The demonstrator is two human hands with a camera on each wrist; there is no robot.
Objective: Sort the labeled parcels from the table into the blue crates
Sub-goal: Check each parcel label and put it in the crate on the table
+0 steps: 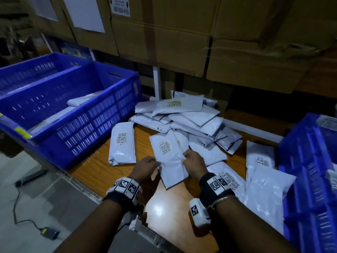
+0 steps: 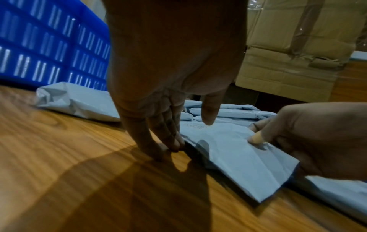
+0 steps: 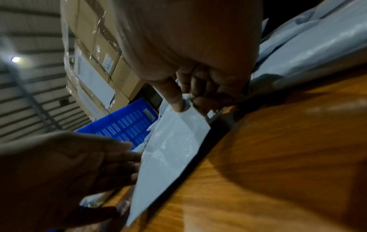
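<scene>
A white labeled parcel (image 1: pixel 169 161) lies tilted on the wooden table (image 1: pixel 173 207), its right side lifted. My right hand (image 1: pixel 185 157) pinches its right edge, thumb on top and curled fingers underneath, as the right wrist view shows (image 3: pixel 186 105). My left hand (image 1: pixel 156 164) reaches the parcel's left edge. In the left wrist view its straight fingers (image 2: pixel 174 144) touch the table under that edge, and the thumb hovers above the parcel (image 2: pixel 238 157). A blue crate (image 1: pixel 82 125) stands at the left and another blue crate (image 1: pixel 310 170) at the right.
A pile of several white parcels (image 1: pixel 191 115) lies behind the hands. One parcel (image 1: pixel 122 143) lies beside the left crate, and more parcels (image 1: pixel 259 161) lie at the right. Stacked cardboard boxes (image 1: pixel 182 42) wall off the back. The left crate holds parcels (image 1: pixel 80 102).
</scene>
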